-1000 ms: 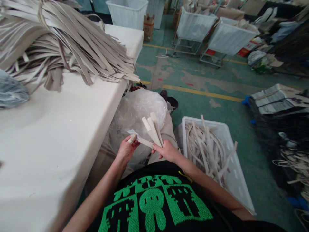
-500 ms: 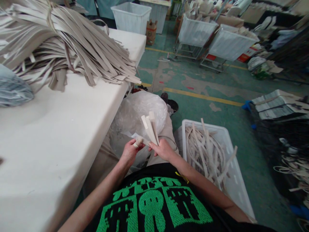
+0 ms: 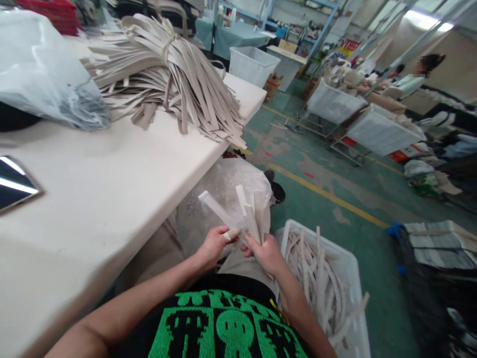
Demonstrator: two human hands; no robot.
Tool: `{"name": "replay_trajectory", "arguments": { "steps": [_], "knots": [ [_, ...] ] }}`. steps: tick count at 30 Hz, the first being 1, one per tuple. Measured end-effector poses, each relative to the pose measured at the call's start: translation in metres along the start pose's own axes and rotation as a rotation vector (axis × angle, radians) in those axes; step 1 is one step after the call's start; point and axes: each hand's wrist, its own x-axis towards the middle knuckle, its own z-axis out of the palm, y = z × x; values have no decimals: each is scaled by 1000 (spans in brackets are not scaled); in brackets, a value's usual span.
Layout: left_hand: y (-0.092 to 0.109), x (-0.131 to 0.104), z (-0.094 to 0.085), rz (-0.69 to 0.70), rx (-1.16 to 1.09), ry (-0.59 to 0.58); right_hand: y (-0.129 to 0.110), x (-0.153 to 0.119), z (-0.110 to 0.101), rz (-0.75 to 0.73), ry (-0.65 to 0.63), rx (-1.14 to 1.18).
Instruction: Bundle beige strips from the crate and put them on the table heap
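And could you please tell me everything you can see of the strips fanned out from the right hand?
The strips are flat, narrow and pale beige, with blunt ends; fabric or leather, I cannot tell which. The right hand holds them low, their free ends spread forward, seen against clear plastic. Their lower parts are hidden. The left hand is close beside; contact is unclear.

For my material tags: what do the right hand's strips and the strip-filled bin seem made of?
Strips: perhaps fabric or synthetic leather, matte beige, judging by thin, flat lengths; texture unclear. Strip-filled bin: likely moulded plastic, whitish, smooth, with a rounded rim.
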Motion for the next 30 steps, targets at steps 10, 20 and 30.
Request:
{"name": "replay_trajectory", "arguments": {
  "steps": [10, 20, 30],
  "knots": [
    [14, -8, 17, -1, -98, -81, -25, -19, -13, -40, 42, -53],
    [22, -16, 32, 38, -97, -176, -33, -29, -18, -52, 141, -45],
    [27, -17, 36, 70, -51, -159, -37, -33, -21, -67, 154, -94]
  ]
}}
